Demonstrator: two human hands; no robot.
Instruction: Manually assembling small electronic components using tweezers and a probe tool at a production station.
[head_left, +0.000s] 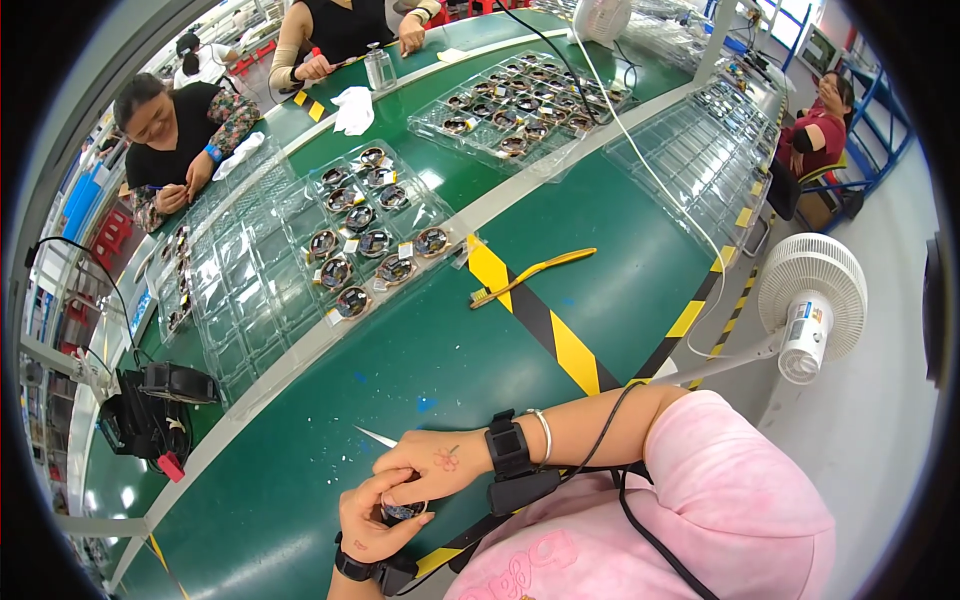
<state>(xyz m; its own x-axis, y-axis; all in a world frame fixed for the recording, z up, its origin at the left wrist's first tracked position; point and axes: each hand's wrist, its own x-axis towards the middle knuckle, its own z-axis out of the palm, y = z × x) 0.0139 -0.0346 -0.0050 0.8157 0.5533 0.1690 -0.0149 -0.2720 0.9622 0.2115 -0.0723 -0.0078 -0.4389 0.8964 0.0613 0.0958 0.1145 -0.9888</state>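
A small round part [404,510], dark and partly covered, is held by the left hand [372,515]; the right hand's [435,468] grip cannot be told.

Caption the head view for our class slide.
Left hand and right hand meet around a small dark part at a green table.

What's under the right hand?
Partly visible beneath the right hand is a small round piece, dark inside, held in the left hand. Its underside and whatever the hands cover cannot be seen.
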